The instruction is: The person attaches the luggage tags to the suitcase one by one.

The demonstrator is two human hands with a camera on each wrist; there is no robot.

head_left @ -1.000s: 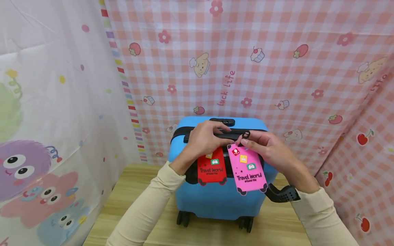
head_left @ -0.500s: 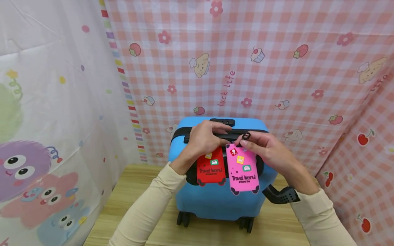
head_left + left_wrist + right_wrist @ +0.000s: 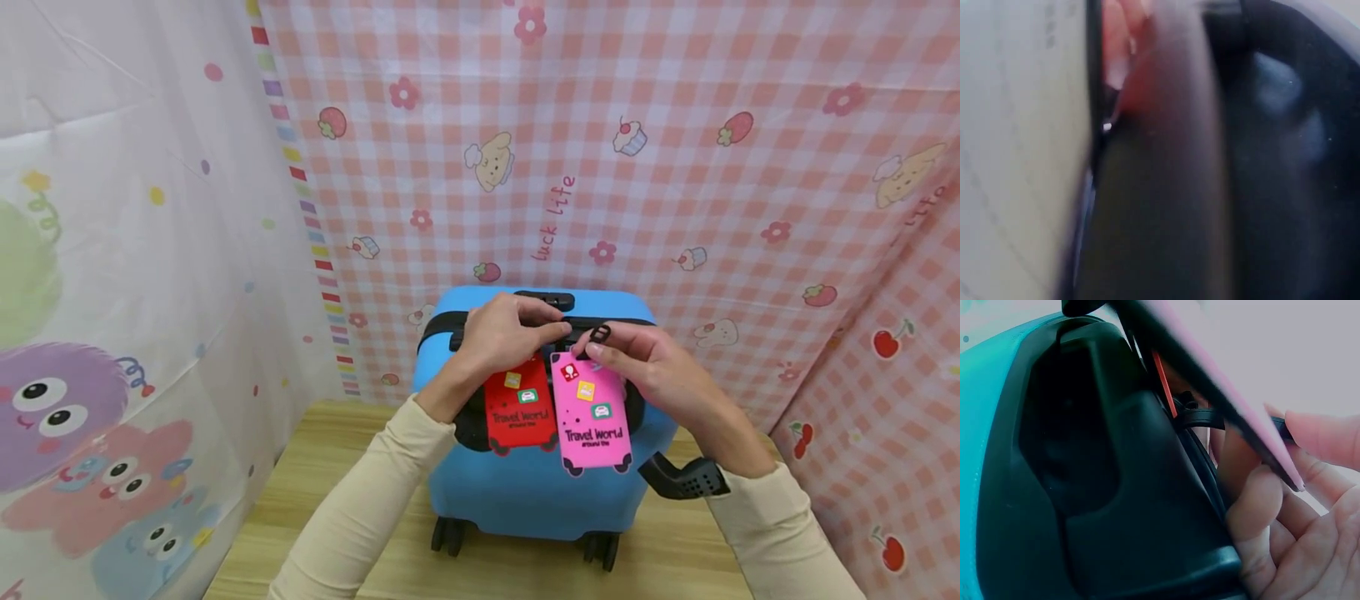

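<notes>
Right of centre in the head view, the right hand pinches the black strap of the pink tag, which hangs in front of the blue suitcase in the lower middle of the frame. The left hand, near the centre, hides the top of the red tag, left of the pink one — whether its fingers grip anything, I cannot tell

Soft, even light fills the head view, sharp enough to read the pink tag, with a gentle shadow on the wooden floor under the blue suitcase. The left wrist view is dim and heavily blurred, pale smudges gleaming on black plastic. The right wrist view looks washed out at upper right, its black recess deeply shadowed.
</notes>
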